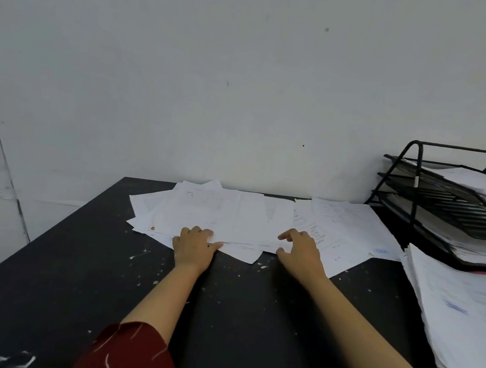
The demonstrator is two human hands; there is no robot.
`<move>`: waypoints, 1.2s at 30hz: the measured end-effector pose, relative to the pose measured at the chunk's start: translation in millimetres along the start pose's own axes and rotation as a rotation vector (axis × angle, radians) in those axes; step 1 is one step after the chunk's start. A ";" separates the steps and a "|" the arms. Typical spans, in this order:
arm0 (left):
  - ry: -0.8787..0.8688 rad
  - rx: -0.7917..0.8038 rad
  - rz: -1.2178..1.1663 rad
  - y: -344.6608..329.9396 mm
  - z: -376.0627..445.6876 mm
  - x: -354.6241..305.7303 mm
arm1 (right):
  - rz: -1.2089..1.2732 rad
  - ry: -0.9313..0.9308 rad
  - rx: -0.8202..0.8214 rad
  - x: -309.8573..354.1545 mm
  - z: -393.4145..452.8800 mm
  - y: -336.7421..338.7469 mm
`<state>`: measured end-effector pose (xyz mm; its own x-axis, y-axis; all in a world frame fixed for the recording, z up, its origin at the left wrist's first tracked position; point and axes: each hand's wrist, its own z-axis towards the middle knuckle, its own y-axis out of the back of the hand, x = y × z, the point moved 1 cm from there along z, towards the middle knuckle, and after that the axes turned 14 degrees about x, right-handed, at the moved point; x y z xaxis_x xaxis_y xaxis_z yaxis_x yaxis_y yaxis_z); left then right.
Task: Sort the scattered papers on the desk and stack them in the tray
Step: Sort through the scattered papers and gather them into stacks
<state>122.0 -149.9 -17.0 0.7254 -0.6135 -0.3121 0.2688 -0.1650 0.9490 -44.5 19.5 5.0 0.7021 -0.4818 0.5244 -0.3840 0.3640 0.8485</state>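
White scattered papers (231,216) lie overlapped across the far part of the black desk (76,270), against the wall. My left hand (194,247) is at their near edge, fingers curled on top of the sheets and thumb stretched along the edge, pinching them. My right hand (301,250) is at the near edge further right, fingers bent on the top sheet and thumb at the edge below it. A black wire three-tier tray (416,175) stands at the far right; its tiers hold paper (482,184).
A thick stack of papers (464,321) fills the desk's right side in front of the tray. A grey wall rises right behind the desk. The near desk top is speckled with white paint. Dark red sleeves show at the bottom.
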 end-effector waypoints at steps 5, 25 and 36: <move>-0.120 -0.172 -0.071 0.0 2.7 7.8 | 0.034 -0.027 -0.009 7.4 11.9 -14.8; -0.284 -0.426 -0.473 7.3 -8.6 10.9 | 0.517 -0.167 0.063 24.3 59.9 -25.2; -0.310 -0.193 -0.873 -6.5 -15.8 -32.3 | 1.400 -0.279 0.334 -3.4 38.3 4.5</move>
<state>106.9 -116.8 -13.8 0.0252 -0.5163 -0.8560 0.7573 -0.5492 0.3535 -71.6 -7.8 9.7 -0.4744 -0.0477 0.8790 -0.7849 0.4752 -0.3977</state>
